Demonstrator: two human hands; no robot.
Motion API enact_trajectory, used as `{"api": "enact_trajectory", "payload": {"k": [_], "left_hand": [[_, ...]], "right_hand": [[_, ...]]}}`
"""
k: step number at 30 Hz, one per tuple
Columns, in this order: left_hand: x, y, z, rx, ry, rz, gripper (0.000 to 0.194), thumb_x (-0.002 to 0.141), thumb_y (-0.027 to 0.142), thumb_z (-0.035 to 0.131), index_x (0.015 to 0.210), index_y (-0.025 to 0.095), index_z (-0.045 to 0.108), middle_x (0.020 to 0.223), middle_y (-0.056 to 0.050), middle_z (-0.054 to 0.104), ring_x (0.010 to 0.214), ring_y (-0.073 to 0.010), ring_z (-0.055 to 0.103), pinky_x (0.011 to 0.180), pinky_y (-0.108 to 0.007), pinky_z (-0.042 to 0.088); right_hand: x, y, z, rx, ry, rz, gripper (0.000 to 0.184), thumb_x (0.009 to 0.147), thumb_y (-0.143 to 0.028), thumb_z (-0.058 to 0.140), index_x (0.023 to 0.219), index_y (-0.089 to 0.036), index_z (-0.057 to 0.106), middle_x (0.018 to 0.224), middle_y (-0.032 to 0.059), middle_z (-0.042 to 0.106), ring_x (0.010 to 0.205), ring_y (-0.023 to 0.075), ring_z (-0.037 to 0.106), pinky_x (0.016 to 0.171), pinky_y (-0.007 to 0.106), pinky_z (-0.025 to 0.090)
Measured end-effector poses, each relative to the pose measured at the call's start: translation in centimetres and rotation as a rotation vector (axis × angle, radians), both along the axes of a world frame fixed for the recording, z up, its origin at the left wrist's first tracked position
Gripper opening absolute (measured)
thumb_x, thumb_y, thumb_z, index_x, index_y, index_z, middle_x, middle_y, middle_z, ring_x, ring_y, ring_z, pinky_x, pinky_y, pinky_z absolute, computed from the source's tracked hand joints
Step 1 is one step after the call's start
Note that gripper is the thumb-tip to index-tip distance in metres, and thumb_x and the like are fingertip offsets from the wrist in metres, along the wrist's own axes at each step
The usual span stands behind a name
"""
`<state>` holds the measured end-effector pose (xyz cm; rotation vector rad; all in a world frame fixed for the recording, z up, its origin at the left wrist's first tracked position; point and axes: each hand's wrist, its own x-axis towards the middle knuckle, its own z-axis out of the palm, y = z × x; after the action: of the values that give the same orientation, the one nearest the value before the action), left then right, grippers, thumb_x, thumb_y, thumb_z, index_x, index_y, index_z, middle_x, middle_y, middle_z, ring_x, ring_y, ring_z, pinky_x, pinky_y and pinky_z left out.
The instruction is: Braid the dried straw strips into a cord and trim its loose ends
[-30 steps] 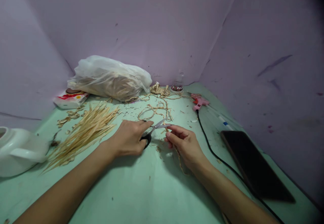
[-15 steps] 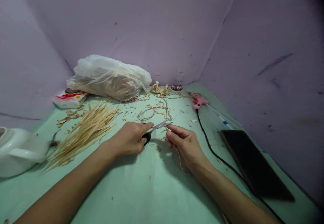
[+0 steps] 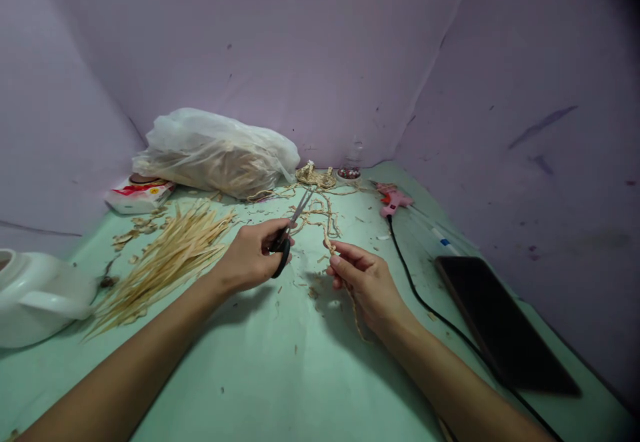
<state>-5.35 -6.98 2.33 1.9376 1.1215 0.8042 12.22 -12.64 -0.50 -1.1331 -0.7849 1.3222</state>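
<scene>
My left hand (image 3: 250,255) grips black-handled scissors (image 3: 289,227), lifted off the table with the blades closed and pointing up and away. My right hand (image 3: 361,281) pinches a braided straw cord (image 3: 327,229) between thumb and fingers. The cord runs from the pinch back toward a tangle near the wall, and a short tail trails under the hand toward me. The scissor blades are a little left of the cord and clear of it.
A pile of straw strips (image 3: 170,259) lies left. Behind it sit a plastic bag (image 3: 215,152) and a red-white box (image 3: 140,195). A white pot (image 3: 35,295) stands far left. A pink glue gun (image 3: 393,201), its black cable (image 3: 425,305) and a dark phone (image 3: 500,322) lie right.
The scissors were across the cord beside my right fingers. My left hand has lifted and swung them up and away, blades now pointing toward the wall. My right hand has barely moved.
</scene>
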Motion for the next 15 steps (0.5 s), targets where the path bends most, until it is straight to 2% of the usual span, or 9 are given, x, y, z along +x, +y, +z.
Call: {"api": "enact_trajectory", "payload": {"k": [4, 7, 10, 12, 15], "left_hand": [[1.3, -0.4, 0.3, -0.314, -0.24, 0.14, 0.051, 0.055, 0.027, 0.064, 0.102, 0.011, 0.053, 0.074, -0.004, 0.064, 0.059, -0.0141, 0.058, 0.056, -0.028, 0.049], [1.7, -0.5, 0.1, -0.393, -0.259, 0.176, 0.049, 0.054, 0.025, 0.064, 0.1, 0.012, 0.054, 0.068, -0.002, 0.063, 0.051, -0.0126, 0.056, 0.049, -0.025, 0.045], [1.7, -0.2, -0.5, -0.347, -0.225, 0.131, 0.044, 0.055, 0.022, 0.062, 0.097, 0.012, 0.055, 0.067, -0.001, 0.062, 0.057, -0.0137, 0.058, 0.052, -0.025, 0.046], [1.4, -0.1, -1.1, -0.257, -0.146, 0.08, 0.039, 0.058, 0.02, 0.06, 0.096, 0.013, 0.057, 0.07, -0.002, 0.063, 0.062, -0.0143, 0.058, 0.055, -0.025, 0.046], [0.9, 0.0, -1.6, -0.048, 0.06, 0.016, 0.031, 0.065, 0.021, 0.055, 0.095, 0.017, 0.058, 0.076, -0.001, 0.064, 0.068, -0.0139, 0.058, 0.058, -0.024, 0.044]], "right_hand": [[-0.2, -0.2, 0.2, -0.008, -0.073, 0.01, 0.052, 0.062, -0.027, 0.068, 0.109, -0.011, 0.055, 0.053, -0.0036, 0.058, 0.043, 0.008, 0.05, 0.044, 0.021, 0.041], [-0.3, -0.1, 0.1, -0.112, -0.086, -0.003, 0.046, 0.065, -0.024, 0.066, 0.107, -0.01, 0.053, 0.053, -0.0017, 0.06, 0.04, 0.0085, 0.051, 0.041, 0.021, 0.042], [-0.2, 0.1, 0.0, -0.228, -0.008, -0.013, 0.024, 0.069, -0.017, 0.063, 0.091, -0.011, 0.056, 0.05, -0.0001, 0.058, 0.038, 0.0092, 0.051, 0.039, 0.021, 0.044], [0.0, 0.2, 0.1, -0.3, 0.051, 0.032, 0.01, 0.072, -0.013, 0.059, 0.081, -0.011, 0.058, 0.05, 0.0014, 0.058, 0.038, 0.0091, 0.051, 0.037, 0.021, 0.044], [0.4, 0.3, 0.3, -0.356, 0.13, 0.121, 0.008, 0.074, -0.01, 0.054, 0.078, -0.01, 0.061, 0.051, 0.0007, 0.057, 0.036, 0.0062, 0.047, 0.035, 0.017, 0.043]]}}
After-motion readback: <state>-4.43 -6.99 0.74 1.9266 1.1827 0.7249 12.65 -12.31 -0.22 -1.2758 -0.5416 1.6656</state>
